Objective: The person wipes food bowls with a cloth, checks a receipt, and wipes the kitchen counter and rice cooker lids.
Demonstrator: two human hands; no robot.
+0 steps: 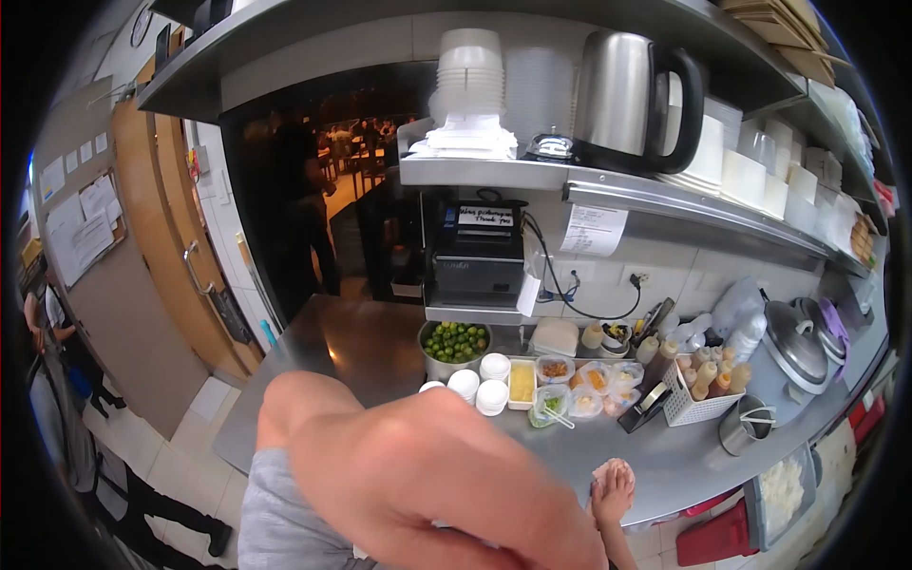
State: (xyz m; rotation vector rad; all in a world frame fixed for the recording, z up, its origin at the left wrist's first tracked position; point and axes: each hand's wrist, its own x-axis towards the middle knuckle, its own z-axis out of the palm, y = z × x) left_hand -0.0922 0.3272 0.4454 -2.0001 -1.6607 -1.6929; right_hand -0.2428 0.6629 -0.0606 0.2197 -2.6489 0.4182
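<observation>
One pinkish lump [601,471] pokes out past the right hand [616,496], fingers curled over it

This is a commercial kitchen, seemingly in a restaurant. A steel bench [570,446] runs across the middle, with a metal pot of green limes [456,344], small food containers [570,388] and a white basket of squeeze bottles [698,399] on it. Near the upper centre, a steel shelf [494,174] bears stacked tubs [470,71], a call bell [550,147] and an electric kettle [613,95]; a receipt printer [475,256] sits below, and a printed slip [594,230] hangs nearby. Through the dark opening at upper left, chairs [366,171] show in a dim, warmly lit room.
</observation>
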